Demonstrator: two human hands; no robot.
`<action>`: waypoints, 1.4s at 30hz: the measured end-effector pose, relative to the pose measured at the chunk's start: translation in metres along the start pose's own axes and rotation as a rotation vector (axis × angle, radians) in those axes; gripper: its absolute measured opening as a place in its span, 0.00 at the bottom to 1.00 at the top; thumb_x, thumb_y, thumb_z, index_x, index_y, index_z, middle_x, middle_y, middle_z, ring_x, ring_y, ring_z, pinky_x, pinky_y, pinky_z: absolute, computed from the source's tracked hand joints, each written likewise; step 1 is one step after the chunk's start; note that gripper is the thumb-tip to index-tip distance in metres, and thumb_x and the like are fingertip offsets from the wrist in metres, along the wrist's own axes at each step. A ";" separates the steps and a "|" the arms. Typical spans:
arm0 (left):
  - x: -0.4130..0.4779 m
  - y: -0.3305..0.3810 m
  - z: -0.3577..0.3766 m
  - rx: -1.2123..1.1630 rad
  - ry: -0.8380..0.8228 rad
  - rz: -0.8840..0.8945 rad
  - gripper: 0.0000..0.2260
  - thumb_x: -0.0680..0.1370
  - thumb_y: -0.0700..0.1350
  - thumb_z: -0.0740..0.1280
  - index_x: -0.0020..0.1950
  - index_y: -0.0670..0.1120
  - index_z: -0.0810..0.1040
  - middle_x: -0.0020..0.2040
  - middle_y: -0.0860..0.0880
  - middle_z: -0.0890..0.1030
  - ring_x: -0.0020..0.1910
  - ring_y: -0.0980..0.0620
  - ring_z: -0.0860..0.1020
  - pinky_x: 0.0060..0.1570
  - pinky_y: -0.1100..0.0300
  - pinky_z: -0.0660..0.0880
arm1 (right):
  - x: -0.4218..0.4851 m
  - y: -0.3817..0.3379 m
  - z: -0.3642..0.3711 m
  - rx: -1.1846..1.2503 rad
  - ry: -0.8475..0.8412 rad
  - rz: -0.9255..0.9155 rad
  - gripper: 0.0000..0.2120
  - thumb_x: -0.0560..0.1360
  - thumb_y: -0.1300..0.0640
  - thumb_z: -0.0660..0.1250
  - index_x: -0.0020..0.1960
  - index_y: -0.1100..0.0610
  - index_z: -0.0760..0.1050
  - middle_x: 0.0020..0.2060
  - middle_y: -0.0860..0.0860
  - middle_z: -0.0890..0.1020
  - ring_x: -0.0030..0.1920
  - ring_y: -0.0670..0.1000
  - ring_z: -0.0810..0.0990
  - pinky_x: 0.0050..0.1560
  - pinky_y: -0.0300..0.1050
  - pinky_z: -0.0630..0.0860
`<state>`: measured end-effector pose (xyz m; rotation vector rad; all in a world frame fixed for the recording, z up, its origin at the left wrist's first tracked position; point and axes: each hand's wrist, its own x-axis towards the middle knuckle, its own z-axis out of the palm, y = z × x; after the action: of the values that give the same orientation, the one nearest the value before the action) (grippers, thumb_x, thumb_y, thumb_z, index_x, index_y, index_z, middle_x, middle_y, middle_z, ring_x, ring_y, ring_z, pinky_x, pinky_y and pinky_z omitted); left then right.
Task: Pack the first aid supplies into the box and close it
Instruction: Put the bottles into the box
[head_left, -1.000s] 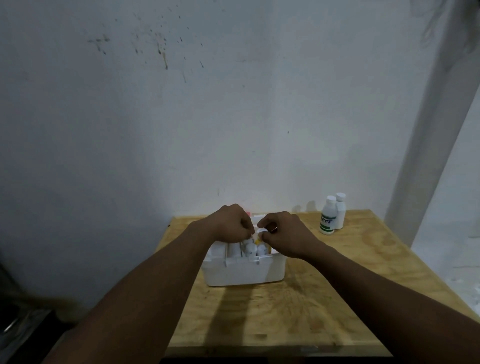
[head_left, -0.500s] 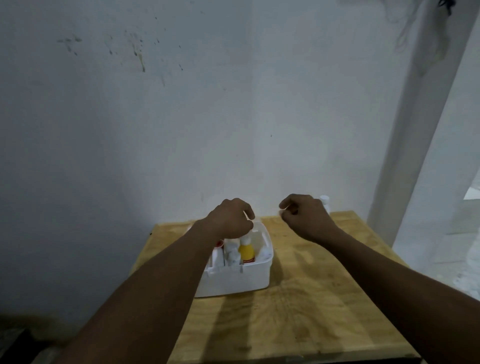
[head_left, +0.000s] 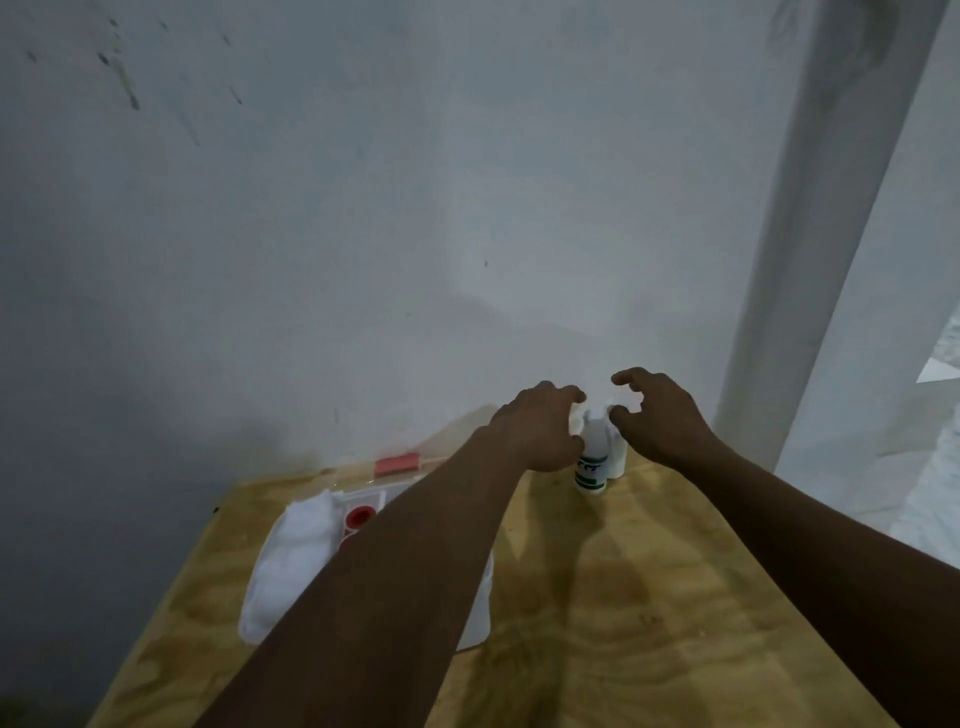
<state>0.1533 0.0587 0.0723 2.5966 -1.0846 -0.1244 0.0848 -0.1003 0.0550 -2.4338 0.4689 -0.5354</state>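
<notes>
A white open box (head_left: 480, 613) sits on the wooden table (head_left: 623, 623), mostly hidden under my left forearm. A white cloth roll (head_left: 291, 556) and a red-capped item (head_left: 359, 516) show in its left side. Two white bottles stand at the table's back: one with a green label (head_left: 591, 470) and a plain one (head_left: 618, 462) behind it. My left hand (head_left: 540, 434) hovers just left of the bottles with curled, spread fingers. My right hand (head_left: 657, 415) hovers just right of them, fingers apart. Neither hand holds anything.
A pink-red strip (head_left: 397, 463), seemingly part of the box's lid, lies behind the box against the white wall. A white pillar (head_left: 810, 260) rises at the right behind the table. The table's left edge drops to a dark floor.
Both hands left the box and moved right and back to either side of the two bottles. The view has shifted, so the box now lies at the left under my forearm.
</notes>
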 end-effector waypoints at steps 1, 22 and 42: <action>0.007 0.002 0.003 0.003 -0.013 0.008 0.29 0.77 0.48 0.69 0.77 0.50 0.65 0.73 0.45 0.71 0.70 0.43 0.72 0.66 0.47 0.74 | 0.004 0.003 0.003 -0.011 -0.031 -0.011 0.20 0.76 0.54 0.66 0.68 0.53 0.71 0.65 0.57 0.76 0.62 0.58 0.76 0.61 0.48 0.71; -0.033 -0.018 -0.032 -0.036 0.203 -0.050 0.12 0.73 0.54 0.72 0.53 0.52 0.77 0.54 0.48 0.81 0.53 0.44 0.79 0.52 0.46 0.79 | -0.036 -0.006 -0.004 0.000 0.093 -0.183 0.09 0.73 0.58 0.69 0.53 0.57 0.79 0.49 0.55 0.84 0.49 0.56 0.81 0.47 0.49 0.77; -0.145 -0.089 -0.091 -0.138 0.383 -0.203 0.10 0.73 0.51 0.75 0.51 0.50 0.78 0.47 0.51 0.82 0.46 0.50 0.80 0.46 0.53 0.79 | -0.105 -0.138 0.024 0.093 0.016 -0.587 0.09 0.72 0.56 0.70 0.52 0.54 0.78 0.47 0.50 0.83 0.43 0.48 0.78 0.45 0.45 0.77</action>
<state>0.1296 0.2429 0.1223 2.4621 -0.6539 0.2345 0.0344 0.0621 0.0952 -2.4598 -0.2773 -0.7945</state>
